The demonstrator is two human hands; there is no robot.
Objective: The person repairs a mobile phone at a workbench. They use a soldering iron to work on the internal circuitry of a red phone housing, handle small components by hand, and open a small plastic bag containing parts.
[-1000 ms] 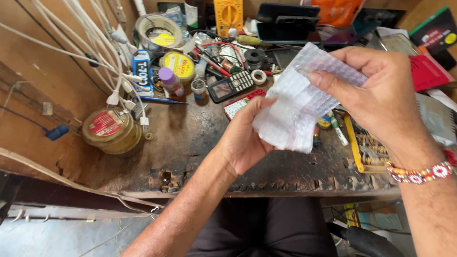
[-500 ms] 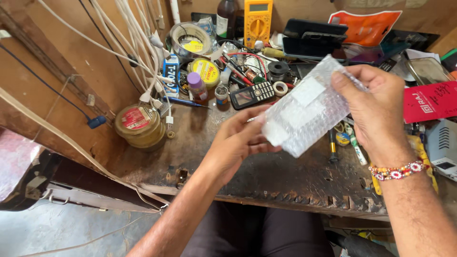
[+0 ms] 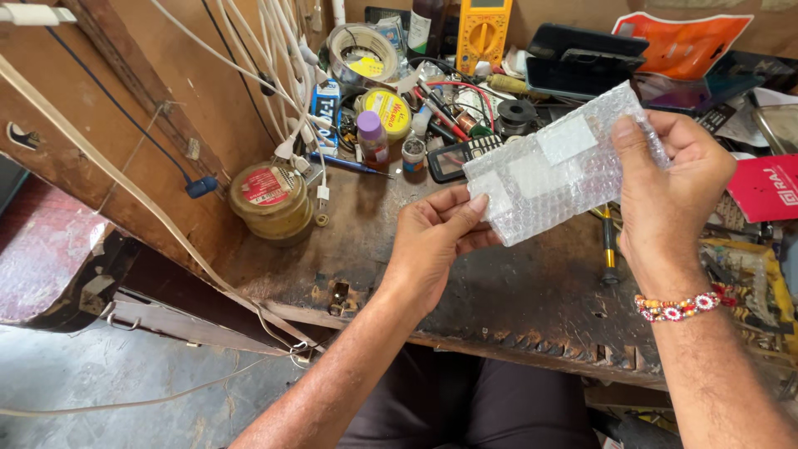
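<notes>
A flat packet wrapped in clear bubble wrap (image 3: 557, 166), closed with pale tape strips, is held slanted above the worn wooden workbench (image 3: 507, 308). My left hand (image 3: 432, 241) pinches its lower left corner with thumb and fingers. My right hand (image 3: 669, 195), with a beaded bracelet on the wrist, grips its upper right end. What is inside the wrap cannot be made out.
A round gold tin with a red lid (image 3: 270, 199) stands at the bench's left. Behind the packet lie a yellow multimeter (image 3: 482, 33), a small keypad phone (image 3: 457, 158), a purple-capped bottle (image 3: 371, 137), a tape roll (image 3: 359, 51) and several tools. White cables (image 3: 283, 75) hang at left.
The view has swung left and down. The packet is now flatter and more stretched out between my hands, which have moved apart to its two ends.
</notes>
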